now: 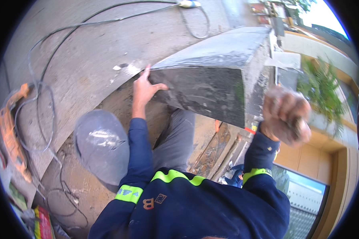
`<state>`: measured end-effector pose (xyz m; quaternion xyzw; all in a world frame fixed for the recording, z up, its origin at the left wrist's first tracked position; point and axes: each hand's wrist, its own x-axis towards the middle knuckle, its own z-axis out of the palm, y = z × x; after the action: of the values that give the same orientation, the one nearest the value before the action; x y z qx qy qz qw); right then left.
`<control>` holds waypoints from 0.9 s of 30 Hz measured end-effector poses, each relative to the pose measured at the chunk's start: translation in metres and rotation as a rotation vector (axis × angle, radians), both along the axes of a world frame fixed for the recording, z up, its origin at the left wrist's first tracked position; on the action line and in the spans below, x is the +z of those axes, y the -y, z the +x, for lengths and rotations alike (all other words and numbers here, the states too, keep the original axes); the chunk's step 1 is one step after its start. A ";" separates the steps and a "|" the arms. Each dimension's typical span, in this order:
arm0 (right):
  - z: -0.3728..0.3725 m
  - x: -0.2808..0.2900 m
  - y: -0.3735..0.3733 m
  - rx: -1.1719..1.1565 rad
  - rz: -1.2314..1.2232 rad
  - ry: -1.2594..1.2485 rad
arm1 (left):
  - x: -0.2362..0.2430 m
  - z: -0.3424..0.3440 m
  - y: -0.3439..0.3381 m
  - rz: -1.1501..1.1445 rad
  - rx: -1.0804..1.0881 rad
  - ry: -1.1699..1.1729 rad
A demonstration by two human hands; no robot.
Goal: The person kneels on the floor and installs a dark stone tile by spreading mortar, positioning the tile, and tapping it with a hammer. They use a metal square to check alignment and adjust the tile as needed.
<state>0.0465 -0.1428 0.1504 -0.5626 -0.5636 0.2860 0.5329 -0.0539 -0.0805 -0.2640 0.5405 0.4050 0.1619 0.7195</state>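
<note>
The dark stone slab (203, 93) is steadied at its left corner by the left hand (144, 88), spread flat against it. The right hand (286, 115), blurred, is curled shut; any contents cannot be told. With one-sided support, the slab could tip off the ledge.

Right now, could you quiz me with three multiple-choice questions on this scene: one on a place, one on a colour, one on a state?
1. Where is the left hand?
A. flat on the dark stone slab
B. on the orange power tool
C. in a pocket

2. The sleeve bands are:
A. red
B. neon yellow
C. white

3. The right hand is:
A. spread flat
B. curled, blurred
C. hidden

Answers: 1 A, palm rests at the slab's left edge. 2 B, bright yellow stripes. 3 B, fingers curl, smeared.
</note>
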 end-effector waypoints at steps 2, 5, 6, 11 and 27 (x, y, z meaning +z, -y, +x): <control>0.000 -0.006 0.004 0.133 0.132 -0.058 | -0.006 -0.001 0.002 0.179 0.106 0.138; 0.017 -0.029 0.014 -0.196 -0.196 -0.063 | -0.011 -0.002 0.008 0.204 0.162 0.148; 0.021 -0.039 0.018 -0.123 -0.211 -0.065 | -0.013 -0.002 0.008 0.147 0.153 0.133; -0.001 -0.038 0.050 -0.141 -0.019 0.449 | -0.017 0.003 0.012 0.200 0.091 0.067; -0.065 -0.227 0.122 -0.272 -0.613 0.308 | 0.009 -0.015 0.024 0.147 0.164 0.310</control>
<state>-0.0188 -0.2644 -0.0771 -0.8024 -0.4454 0.2802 0.2816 -0.0687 -0.1048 -0.2553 0.5255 0.3187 0.3306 0.7162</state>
